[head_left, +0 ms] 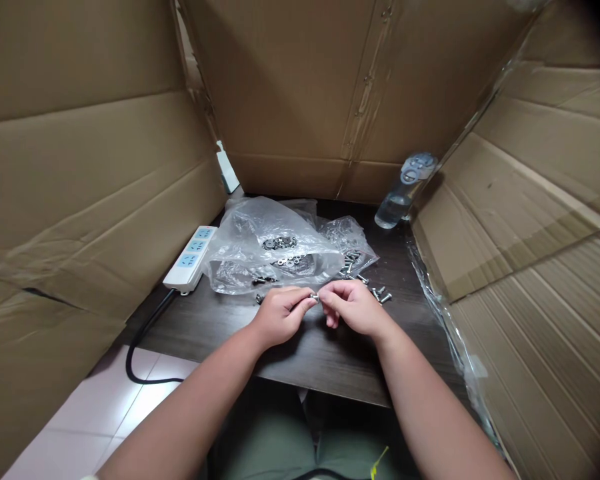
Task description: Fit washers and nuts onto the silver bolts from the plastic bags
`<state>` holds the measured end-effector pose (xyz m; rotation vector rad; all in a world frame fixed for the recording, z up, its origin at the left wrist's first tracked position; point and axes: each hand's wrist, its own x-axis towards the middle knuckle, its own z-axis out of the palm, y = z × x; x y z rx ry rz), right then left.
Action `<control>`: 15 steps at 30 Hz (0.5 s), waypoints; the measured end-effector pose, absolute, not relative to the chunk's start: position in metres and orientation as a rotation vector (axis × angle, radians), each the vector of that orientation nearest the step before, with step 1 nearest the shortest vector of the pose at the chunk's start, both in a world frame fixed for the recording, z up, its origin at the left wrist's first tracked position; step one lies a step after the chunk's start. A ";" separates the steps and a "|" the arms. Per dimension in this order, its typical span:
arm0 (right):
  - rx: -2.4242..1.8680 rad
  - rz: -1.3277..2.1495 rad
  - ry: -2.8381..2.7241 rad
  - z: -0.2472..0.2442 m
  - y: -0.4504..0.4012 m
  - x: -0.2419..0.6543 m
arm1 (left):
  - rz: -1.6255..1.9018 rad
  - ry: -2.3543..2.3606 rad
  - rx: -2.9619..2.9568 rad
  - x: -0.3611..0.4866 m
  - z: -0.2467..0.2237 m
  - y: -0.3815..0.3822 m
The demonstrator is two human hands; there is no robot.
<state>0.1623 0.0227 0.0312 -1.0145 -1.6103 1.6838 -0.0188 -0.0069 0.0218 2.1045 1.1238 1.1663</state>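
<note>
Over the dark table (220, 333), my left hand (284, 313) pinches a small silver metal piece (315, 297) between thumb and fingertips. My right hand (349, 305) is closed at the other end of the same piece, its fingertips touching it. The piece looks like a screw, but its details are too small to tell. Just beyond my hands lies a clear plastic bag (240, 233) with dark nuts and washers (280, 243) on it. Silver screws (386, 298) lie loose behind my right hand, some at the mouth of a second clear bag (347, 233).
A white power strip (187, 260) with a black cable (130, 357) sits at the left table edge. A clear water bottle (400, 193) stands at the back right. Cardboard walls (290, 100) enclose the left, back and right. A white object (227, 170) stands in the back left corner.
</note>
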 end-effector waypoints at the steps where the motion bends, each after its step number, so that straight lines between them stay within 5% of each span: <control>1: -1.050 1.671 -1.628 0.030 0.023 0.162 | 1.179 1.120 2.099 -0.019 0.022 -0.007; 15: -0.986 1.670 -1.611 0.029 0.024 0.163 | 1.135 1.110 2.102 -0.020 0.024 -0.006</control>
